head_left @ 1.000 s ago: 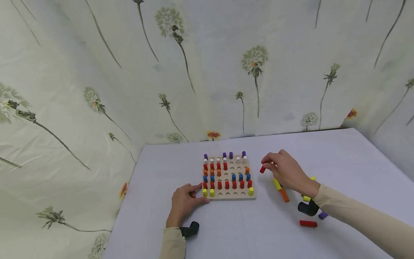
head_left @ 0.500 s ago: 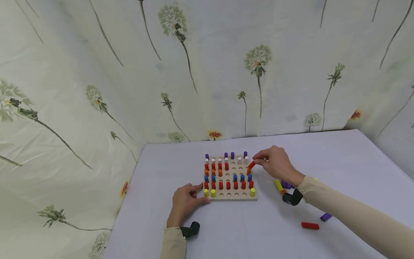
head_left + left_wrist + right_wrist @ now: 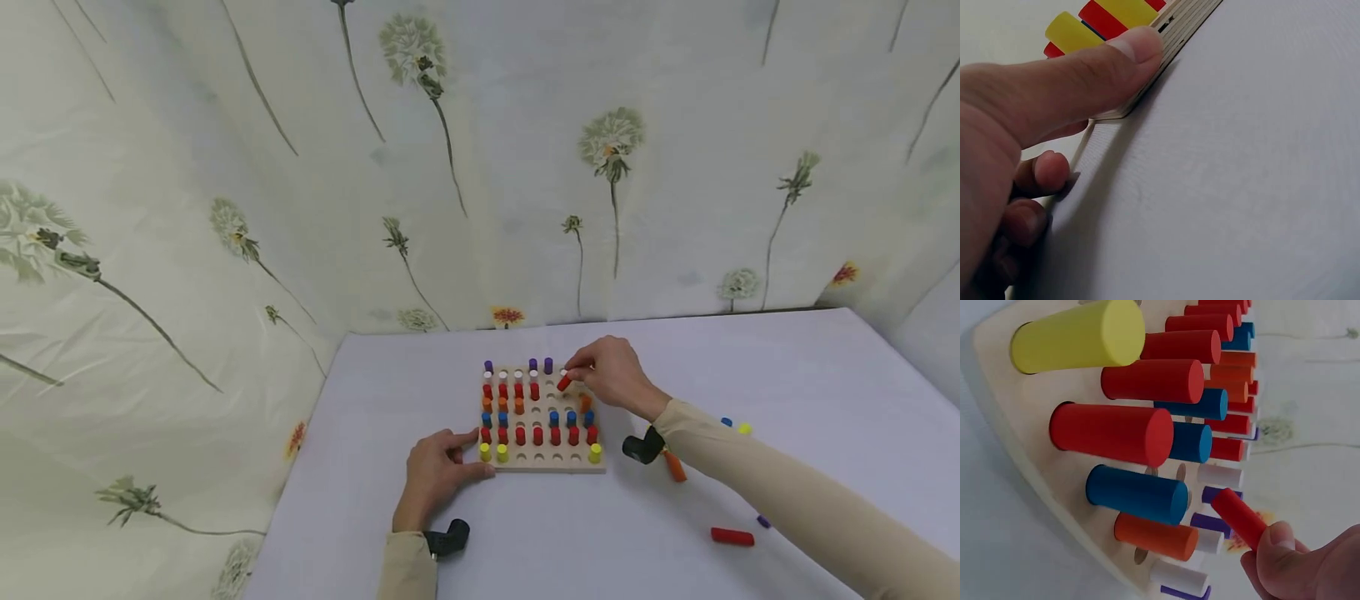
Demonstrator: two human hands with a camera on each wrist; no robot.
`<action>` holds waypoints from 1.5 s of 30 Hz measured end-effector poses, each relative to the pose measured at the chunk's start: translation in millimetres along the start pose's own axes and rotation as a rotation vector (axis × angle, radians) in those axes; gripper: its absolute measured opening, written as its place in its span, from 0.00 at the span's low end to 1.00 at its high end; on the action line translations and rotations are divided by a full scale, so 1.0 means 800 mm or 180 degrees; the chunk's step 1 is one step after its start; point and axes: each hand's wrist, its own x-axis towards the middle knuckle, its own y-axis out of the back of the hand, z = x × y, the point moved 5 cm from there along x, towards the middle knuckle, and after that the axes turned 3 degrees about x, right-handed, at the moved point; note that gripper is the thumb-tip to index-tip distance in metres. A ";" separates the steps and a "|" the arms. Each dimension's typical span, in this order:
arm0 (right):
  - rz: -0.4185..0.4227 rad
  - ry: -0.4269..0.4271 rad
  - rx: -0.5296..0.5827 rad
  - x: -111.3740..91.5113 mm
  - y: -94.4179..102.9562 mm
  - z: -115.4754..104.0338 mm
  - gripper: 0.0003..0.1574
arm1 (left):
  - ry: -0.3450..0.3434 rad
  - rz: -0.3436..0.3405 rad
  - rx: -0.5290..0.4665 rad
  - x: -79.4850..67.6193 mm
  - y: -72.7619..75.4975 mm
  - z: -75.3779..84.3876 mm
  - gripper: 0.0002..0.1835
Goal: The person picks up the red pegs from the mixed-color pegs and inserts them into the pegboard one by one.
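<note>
A wooden pegboard (image 3: 543,468) lies on the table, with rows of yellow, red, blue, orange, white and purple pegs standing in it. My right hand (image 3: 617,375) pinches a red peg (image 3: 565,382) between thumb and fingers over the board's back right part. In the right wrist view this red peg (image 3: 1238,519) is tilted, its free end above the board. My left hand (image 3: 437,473) grips the board's front left corner. The left wrist view shows the thumb (image 3: 1104,72) pressed on the front edge and other fingers curled beside the board.
Loose pegs lie to the right: a red peg (image 3: 732,537), an orange peg (image 3: 675,467), a yellow peg (image 3: 745,428), a blue peg (image 3: 727,422) and a purple peg (image 3: 763,522). My right sleeve (image 3: 787,475) hides part of that area. A flowered curtain (image 3: 517,167) hangs behind the table.
My right hand has carried the red peg leftward, from the table right of the pegboard to above its holes. The left hand has stayed at the corner. The head view has shifted slightly.
</note>
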 end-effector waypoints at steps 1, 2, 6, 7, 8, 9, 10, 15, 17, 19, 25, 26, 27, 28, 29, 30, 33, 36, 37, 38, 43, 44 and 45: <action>-0.0044 -0.0015 0.0003 0.002 -0.003 0.000 0.06 | -0.0008 0.0002 0.0015 0.000 -0.001 0.000 0.35; -0.0076 -0.0043 0.0003 0.003 -0.006 0.000 0.06 | -0.0018 0.0003 0.0026 0.000 -0.001 0.000 0.35; -0.0207 -0.0180 0.0004 0.007 -0.018 0.004 0.06 | -0.0027 0.0006 0.0076 0.001 -0.002 -0.001 0.35; -0.0224 -0.0181 -0.0004 0.007 -0.020 0.004 0.06 | -0.0027 0.0005 0.0085 0.001 -0.003 -0.002 0.35; -0.0226 -0.0194 -0.0013 0.008 -0.021 0.004 0.06 | -0.0023 0.0005 0.0088 0.001 -0.003 -0.002 0.35; -0.0232 -0.0195 -0.0014 0.009 -0.023 0.004 0.06 | -0.0024 0.0011 0.0093 0.000 -0.002 -0.002 0.35; -0.0230 -0.0186 -0.0018 0.010 -0.024 0.004 0.06 | -0.0029 0.0018 0.0097 0.000 -0.002 -0.002 0.35; -0.0311 -0.0211 0.0003 0.015 -0.031 0.004 0.06 | -0.0054 0.0046 0.0081 0.001 -0.001 -0.003 0.35; -0.0364 -0.0251 0.0023 0.017 -0.033 0.006 0.06 | -0.0044 0.0032 0.0069 0.002 -0.002 -0.003 0.35; -0.0402 -0.0243 0.0018 0.018 -0.035 0.006 0.06 | -0.0020 0.0013 0.0076 0.002 -0.002 -0.003 0.35; -0.0380 -0.0045 -0.0132 0.022 -0.037 -0.002 0.04 | -0.0019 0.0029 0.0077 0.003 -0.001 -0.003 0.35; -0.0383 -0.0026 -0.0165 0.023 -0.037 -0.004 0.03 | -0.0026 0.0036 0.0072 0.003 0.000 -0.003 0.35; -0.0385 -0.0011 -0.0191 0.023 -0.037 -0.005 0.03 | -0.0039 0.0043 0.0066 0.003 0.000 -0.003 0.35; -0.0394 0.0000 -0.0211 0.023 -0.037 -0.007 0.02 | -0.0052 0.0051 0.0071 0.003 0.000 -0.003 0.35; -0.0404 0.0015 -0.0233 0.023 -0.036 -0.009 0.02 | -0.0065 0.0057 0.0077 0.003 0.000 -0.003 0.35; -0.0415 0.0025 -0.0264 0.024 -0.036 -0.010 0.03 | -0.0073 0.0064 0.0078 0.003 0.000 -0.003 0.35; -0.0474 0.0004 -0.0304 0.025 -0.036 -0.014 0.03 | -0.0080 0.0076 0.0078 0.003 0.001 -0.005 0.35; -0.0561 0.0028 -0.0319 0.027 -0.038 -0.017 0.03 | -0.0073 0.0089 0.0070 0.003 0.001 -0.006 0.35; -0.0589 0.0037 -0.0316 0.028 -0.039 -0.019 0.03 | -0.0074 0.0092 0.0069 0.003 0.001 -0.006 0.35; -0.0602 0.0055 -0.0325 0.029 -0.041 -0.020 0.03 | -0.0072 0.0095 0.0064 0.002 0.001 -0.005 0.35; -0.0584 0.0141 -0.0417 0.030 -0.048 -0.024 0.03 | -0.0033 0.0091 0.0043 0.002 -0.001 -0.004 0.34; -0.0564 0.0163 -0.0454 0.030 -0.049 -0.024 0.04 | -0.0028 0.0089 0.0041 0.002 -0.002 -0.004 0.34; -0.0554 0.0201 -0.0494 0.030 -0.050 -0.025 0.04 | -0.0028 0.0089 0.0046 0.002 -0.002 -0.004 0.34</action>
